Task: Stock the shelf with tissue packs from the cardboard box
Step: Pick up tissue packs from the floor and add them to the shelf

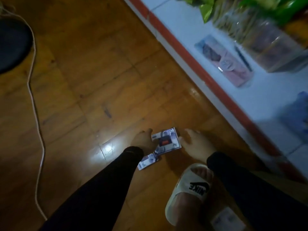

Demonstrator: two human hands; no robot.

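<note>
A small tissue pack (167,141) with a purple-and-white print lies on the wooden floor, and a second pack (148,162) lies partly under it, toward me. My left hand (144,139) rests against the upper pack's left edge, thumb on its wrapper and fingers stretched along the floor. On the other side, my right hand (195,145) touches the pack's right edge with fingers extended. The white shelf (266,104) with a red front strip runs diagonally on the right. No cardboard box is in view.
On the shelf lie a pinkish packet (225,62), clear wrapped packs (266,42), green bags (208,7) and a blue item (298,114). A white cord (35,114) snakes over the floor at left beside a dark round object (11,45). My slippered foot (191,194) stands near the packs.
</note>
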